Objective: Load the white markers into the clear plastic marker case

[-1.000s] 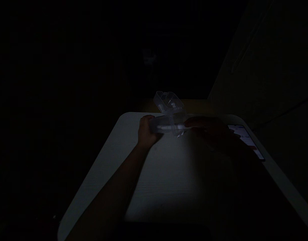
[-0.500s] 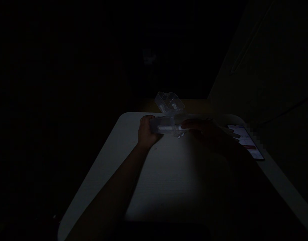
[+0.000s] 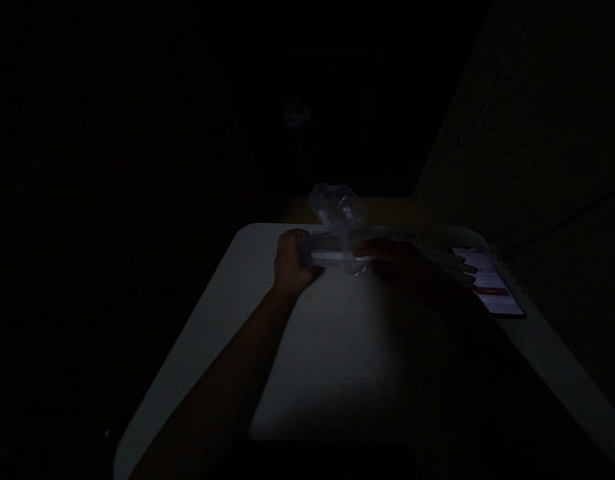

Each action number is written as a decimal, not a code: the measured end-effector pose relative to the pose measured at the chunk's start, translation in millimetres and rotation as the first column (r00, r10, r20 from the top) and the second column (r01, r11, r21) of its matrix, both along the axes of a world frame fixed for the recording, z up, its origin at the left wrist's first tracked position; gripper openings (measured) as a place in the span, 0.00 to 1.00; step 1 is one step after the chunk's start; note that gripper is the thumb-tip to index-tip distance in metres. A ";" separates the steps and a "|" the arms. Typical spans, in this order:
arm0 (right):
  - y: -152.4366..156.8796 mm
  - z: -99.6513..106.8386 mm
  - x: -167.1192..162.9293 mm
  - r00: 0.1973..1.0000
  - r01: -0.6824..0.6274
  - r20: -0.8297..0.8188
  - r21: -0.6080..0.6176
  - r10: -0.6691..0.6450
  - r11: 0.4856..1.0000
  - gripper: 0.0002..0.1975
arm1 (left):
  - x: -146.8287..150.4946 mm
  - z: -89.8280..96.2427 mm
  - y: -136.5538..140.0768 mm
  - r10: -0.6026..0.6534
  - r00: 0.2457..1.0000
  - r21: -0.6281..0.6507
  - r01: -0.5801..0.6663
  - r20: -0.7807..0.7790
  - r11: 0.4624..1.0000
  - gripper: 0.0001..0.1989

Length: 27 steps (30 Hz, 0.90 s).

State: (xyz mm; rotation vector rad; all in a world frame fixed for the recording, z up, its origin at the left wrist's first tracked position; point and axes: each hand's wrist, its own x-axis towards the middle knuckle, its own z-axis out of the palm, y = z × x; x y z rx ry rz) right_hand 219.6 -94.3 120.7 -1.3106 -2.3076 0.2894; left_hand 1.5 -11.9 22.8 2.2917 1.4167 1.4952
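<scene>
A clear plastic box (image 3: 315, 244) lies on its side near the table's far edge, its hinged lid (image 3: 339, 204) swung up and back. A white stick-like piece (image 3: 327, 255) shows inside through the wall. My left hand (image 3: 289, 263) is wrapped around the box's left end. At the open right end is my right hand (image 3: 395, 261), in deep shadow, with its fingertips together at the box's mouth. What those fingers pinch is too dark to make out. Under the box's rim pokes a small white scrap (image 3: 359, 272).
A lit phone (image 3: 495, 283) lies by the table's right edge. Several pale, strip-like things (image 3: 450, 260) reach from behind my right hand towards it. The pale table (image 3: 332, 353) has rounded corners; a wall stands on the right. The surroundings are very dark.
My right hand has shifted slightly left, closer to the box's mouth. The white piece inside sits a little further left. My left hand keeps its hold.
</scene>
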 end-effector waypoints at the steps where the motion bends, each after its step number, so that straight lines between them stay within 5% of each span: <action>1: 0.5 -0.8 -0.8 1.000 0.003 0.007 -0.002 -0.003 1.000 0.19 | 0.1 0.2 0.0 -0.002 1.000 0.003 0.002 -0.004 1.000 0.30; 27: 0.3 -0.3 2.2 0.999 0.008 0.032 0.022 -0.009 1.000 0.22 | 0.8 2.4 -2.4 0.007 1.000 0.004 -0.007 -0.006 1.000 0.30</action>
